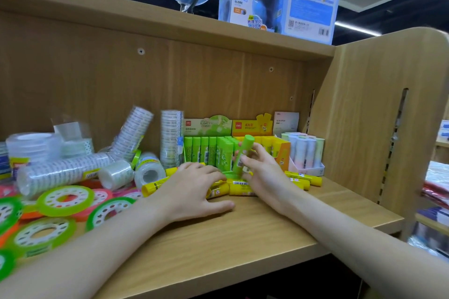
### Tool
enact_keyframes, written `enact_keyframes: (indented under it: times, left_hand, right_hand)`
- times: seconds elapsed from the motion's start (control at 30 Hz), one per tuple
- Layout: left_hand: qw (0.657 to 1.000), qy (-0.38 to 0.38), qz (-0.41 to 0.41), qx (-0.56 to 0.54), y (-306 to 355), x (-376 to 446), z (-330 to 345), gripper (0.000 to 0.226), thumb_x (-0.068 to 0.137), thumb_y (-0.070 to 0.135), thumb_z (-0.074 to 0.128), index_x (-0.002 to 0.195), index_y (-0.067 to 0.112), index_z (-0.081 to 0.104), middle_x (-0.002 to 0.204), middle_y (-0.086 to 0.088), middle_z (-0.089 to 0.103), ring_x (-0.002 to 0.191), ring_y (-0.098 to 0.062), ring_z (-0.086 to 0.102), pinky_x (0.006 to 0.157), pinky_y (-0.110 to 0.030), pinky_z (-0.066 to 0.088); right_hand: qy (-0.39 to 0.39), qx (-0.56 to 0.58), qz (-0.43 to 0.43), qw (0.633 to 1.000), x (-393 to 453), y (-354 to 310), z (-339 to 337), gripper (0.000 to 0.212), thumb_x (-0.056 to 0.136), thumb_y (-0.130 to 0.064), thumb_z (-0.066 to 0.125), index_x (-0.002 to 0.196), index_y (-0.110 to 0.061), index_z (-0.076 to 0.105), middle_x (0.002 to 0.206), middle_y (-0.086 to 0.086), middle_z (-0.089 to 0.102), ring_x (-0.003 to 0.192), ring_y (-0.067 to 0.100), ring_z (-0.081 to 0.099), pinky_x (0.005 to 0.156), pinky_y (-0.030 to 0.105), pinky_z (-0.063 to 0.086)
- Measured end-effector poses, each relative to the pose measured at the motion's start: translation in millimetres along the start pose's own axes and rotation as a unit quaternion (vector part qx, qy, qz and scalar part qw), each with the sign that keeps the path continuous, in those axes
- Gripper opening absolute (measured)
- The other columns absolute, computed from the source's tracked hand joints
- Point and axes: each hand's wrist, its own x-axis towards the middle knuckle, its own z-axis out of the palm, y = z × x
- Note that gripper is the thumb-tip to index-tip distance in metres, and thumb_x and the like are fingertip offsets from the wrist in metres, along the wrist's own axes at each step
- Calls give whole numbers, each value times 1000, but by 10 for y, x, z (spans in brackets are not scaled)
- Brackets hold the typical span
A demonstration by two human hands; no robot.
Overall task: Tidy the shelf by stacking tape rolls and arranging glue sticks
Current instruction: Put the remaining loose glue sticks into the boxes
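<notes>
Green glue stick [243,154] upright in rt grip [261,170]; lt grip [194,185] flat, released, on yellow sticks [239,188].

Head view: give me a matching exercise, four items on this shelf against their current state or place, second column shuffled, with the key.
Items
1. green glue stick
2. loose yellow glue sticks
3. green display box
4. left hand

States
A. stands at the back of the shelf, full of upright sticks
B. held upright by the right hand
C. lying flat on the shelf board
D. spread over the yellow sticks lying in the middle

Pairs: 1-B, 2-C, 3-A, 4-D
</notes>
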Motion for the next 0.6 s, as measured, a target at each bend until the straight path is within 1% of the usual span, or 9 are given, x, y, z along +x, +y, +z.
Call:
enact_keyframes:
  times: [0.07, 0.13, 0.2, 0.27, 0.3, 0.37, 0.43, 0.5, 0.6]
  left_hand:
    - [999, 33, 3, 0, 35, 22, 33, 83, 68, 78, 19, 123, 28, 57, 127, 10, 57, 118, -13, 50, 103, -30, 28]
    - [1000, 22, -3, 4, 48, 38, 40, 81, 69, 73, 14, 123, 30, 56, 127, 12, 57, 121, -10, 48, 107, -32, 22]
    - [1000, 3, -14, 18, 30, 50, 49, 83, 66, 71, 7, 127, 35, 52, 132, 18, 51, 126, -5, 40, 111, -32, 14]
    - [999, -3, -20, 25, -5, 53, 46, 84, 65, 69, 3, 130, 39, 48, 136, 20, 47, 130, -5, 33, 112, -33, 12]
    - [999, -6, -21, 28, -25, 47, 43, 83, 66, 69, 2, 131, 41, 46, 138, 19, 45, 133, -7, 30, 112, -33, 12]
    - [999, -13, -22, 34, -64, 31, 34, 82, 66, 69, 2, 132, 42, 44, 143, 16, 39, 138, -13, 22, 112, -33, 13]
    - [998, -15, -32, 42, -107, 18, 12, 85, 66, 70, 2, 133, 41, 45, 148, 12, 33, 140, -20, 17, 113, -35, 12]
    - [997, -25, -52, 59, -154, 13, -9, 91, 62, 73, 0, 135, 39, 43, 152, 9, 25, 140, -22, 18, 113, -37, 13]
    - [994, -45, -59, 78, -183, 27, -13, 98, 57, 76, -4, 138, 39, 37, 153, 11, 23, 137, -19, 23, 110, -34, 20]
  right_hand:
    - [-19, 79, 8, 997, 55, -18, 68, 24, 93, 3, 44, 109, -12, 50, 100, 7, 61, 97, 18, 59, 89, 35, 44]
    - [-23, 72, -21, 997, 123, -85, 82, 19, 93, 1, 46, 102, -14, 53, 97, 7, 64, 90, 14, 63, 84, 30, 48]
    - [4, -31, -67, 997, 239, -151, 80, 16, 91, -4, 53, 100, -16, 53, 98, 6, 67, 85, 11, 63, 78, 24, 48]
    - [31, -170, -107, 979, 380, -179, 93, 26, 88, -8, 61, 110, -18, 50, 102, 7, 67, 90, 14, 63, 83, 26, 47]
    - [29, -235, -132, 963, 447, -182, 112, 35, 87, -8, 63, 115, -20, 46, 101, 5, 65, 91, 16, 63, 84, 27, 48]
    - [12, -376, -195, 906, 584, -178, 157, 47, 85, -9, 65, 123, -22, 42, 96, -5, 60, 83, 11, 61, 78, 17, 47]
    - [0, -472, -239, 849, 673, -172, 208, 44, 83, -10, 67, 121, -19, 46, 87, -15, 54, 76, 5, 58, 69, 10, 44]
    - [-18, -521, -249, 816, 728, -120, 232, 37, 81, -13, 69, 112, -14, 49, 80, -16, 54, 76, 10, 59, 73, 18, 46]
    - [-30, -660, -237, 712, 734, 21, 236, 32, 85, -25, 65, 109, -17, 47, 88, -6, 59, 91, 17, 56, 91, 33, 35]
